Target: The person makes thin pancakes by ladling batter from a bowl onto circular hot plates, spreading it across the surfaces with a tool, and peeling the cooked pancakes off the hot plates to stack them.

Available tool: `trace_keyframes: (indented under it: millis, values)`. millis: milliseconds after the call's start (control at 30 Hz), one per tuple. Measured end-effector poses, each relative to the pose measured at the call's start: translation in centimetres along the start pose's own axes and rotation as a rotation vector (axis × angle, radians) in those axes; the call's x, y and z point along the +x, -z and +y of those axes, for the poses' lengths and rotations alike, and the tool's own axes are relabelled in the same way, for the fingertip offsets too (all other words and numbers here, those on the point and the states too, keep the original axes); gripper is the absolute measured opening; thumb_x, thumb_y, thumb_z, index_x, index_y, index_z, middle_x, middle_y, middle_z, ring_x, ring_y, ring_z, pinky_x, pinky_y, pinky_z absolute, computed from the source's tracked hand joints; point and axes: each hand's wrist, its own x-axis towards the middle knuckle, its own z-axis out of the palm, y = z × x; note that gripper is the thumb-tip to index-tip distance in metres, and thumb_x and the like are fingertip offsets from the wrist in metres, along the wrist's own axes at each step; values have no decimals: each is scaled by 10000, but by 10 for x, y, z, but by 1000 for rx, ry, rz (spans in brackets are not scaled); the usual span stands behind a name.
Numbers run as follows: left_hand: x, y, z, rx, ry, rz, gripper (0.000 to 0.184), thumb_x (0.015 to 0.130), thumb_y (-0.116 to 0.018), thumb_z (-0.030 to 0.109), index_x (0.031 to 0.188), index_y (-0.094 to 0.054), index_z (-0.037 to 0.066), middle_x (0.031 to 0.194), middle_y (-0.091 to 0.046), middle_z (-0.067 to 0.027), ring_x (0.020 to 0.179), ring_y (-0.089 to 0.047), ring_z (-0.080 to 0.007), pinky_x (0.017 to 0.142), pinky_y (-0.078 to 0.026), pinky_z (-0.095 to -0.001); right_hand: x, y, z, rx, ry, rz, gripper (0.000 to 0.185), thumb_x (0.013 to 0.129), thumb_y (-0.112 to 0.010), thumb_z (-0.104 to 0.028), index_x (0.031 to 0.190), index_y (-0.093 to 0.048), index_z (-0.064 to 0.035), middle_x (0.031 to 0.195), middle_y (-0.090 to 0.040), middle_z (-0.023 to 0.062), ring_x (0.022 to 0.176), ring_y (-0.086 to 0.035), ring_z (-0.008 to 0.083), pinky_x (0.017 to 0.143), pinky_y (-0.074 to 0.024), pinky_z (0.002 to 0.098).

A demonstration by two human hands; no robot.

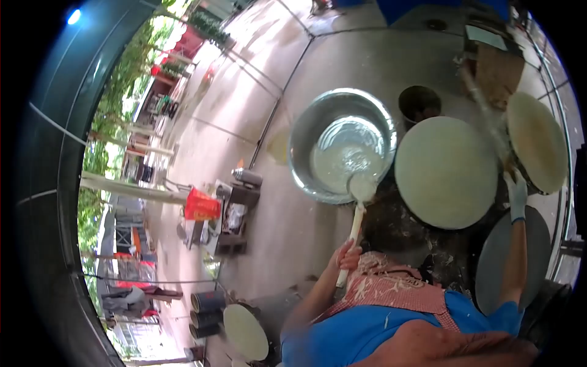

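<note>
My left hand [348, 255] is closed round the pale handle of a ladle [354, 226]. Pale batter covers the ladle's head, which is at the near rim of a big metal basin [298, 165] with whitish batter [342, 160] inside. My right hand [517, 191], in a light glove, reaches far out on the right. Its fingers close on the near end of a long pale stick [489, 119], blurred along its length. Close to that hand are a tan round disc [538, 144], tilted, and a grey round plate [507, 263] under my forearm. A large cream-coloured round [446, 174] lies right of the basin.
A dark round pot [420, 104] stands behind the cream round. Cardboard [498, 76] lies at the back right. To the left are a low stand [235, 211] and a red bag [202, 205]. Dark cans [208, 300] and another pale round [246, 332] sit at lower left.
</note>
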Motion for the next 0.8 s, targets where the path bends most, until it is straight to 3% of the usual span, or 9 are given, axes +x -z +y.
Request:
trace_keyframes:
  millis: [67,133,200,267,367,433,567,633,800]
  values:
    - [-3,4,43,72,-80,-10,297,960,-466,228,1254,-444,193,629,-376,-24,426,-342,-104,322,-325,-224,2,-27,-125,-31,-167,-380,403,815,-639,-293,1111,-625,-20,1043,-651,170,990,-622,259,856,-463,352]
    - [3,-8,96,396,-283,204,360,937,-494,182,1284,-405,217,644,-383,-17,433,-342,-97,325,-327,-210,-6,-91,-176,-351,263,-243,415,771,-638,-332,1074,-646,-49,955,-662,178,895,-641,319,773,-492,402]
    - [12,3,165,564,-292,263,357,913,-532,167,1251,-429,215,648,-377,-5,445,-347,-87,321,-327,-185,-11,-146,-273,-249,121,-619,328,773,-616,-319,984,-682,-76,888,-666,175,835,-649,328,759,-495,422]
    - [41,50,243,569,-196,353,194,902,-549,173,1067,-456,131,619,-367,10,437,-338,-74,316,-302,-174,-30,-214,-337,-549,264,-737,252,769,-577,-277,882,-701,-89,811,-670,157,799,-656,326,737,-501,434]
    - [95,118,321,580,8,534,144,899,-557,187,948,-462,91,600,-363,20,430,-333,-66,314,-287,-168,-82,-342,-320,-721,526,-788,213,751,-550,-244,752,-670,-67,790,-656,166,739,-643,332,634,-494,441]
    - [120,134,353,589,115,615,147,900,-556,197,922,-453,94,594,-363,22,426,-333,-63,314,-285,-168,-84,-337,-389,-779,491,-952,239,758,-560,-272,788,-671,-62,800,-660,156,728,-642,334,643,-491,452]
    - [142,153,380,523,276,673,171,903,-555,218,868,-436,100,583,-364,25,420,-332,-58,313,-280,-168,-105,-345,-361,-758,87,-857,351,780,-563,-400,780,-677,-68,796,-671,146,758,-648,346,679,-507,437]
    - [148,156,384,480,317,670,189,904,-554,229,841,-428,102,578,-364,27,416,-331,-56,313,-278,-168,-132,-358,-361,-728,225,-937,384,784,-570,-428,844,-672,-63,797,-664,155,765,-648,330,691,-503,449]
    - [164,147,378,319,388,635,246,908,-552,256,774,-407,109,564,-365,32,408,-330,-50,313,-273,-167,-171,-357,-336,-686,-27,-727,374,761,-636,-439,807,-648,-68,795,-652,165,781,-636,342,733,-488,444]
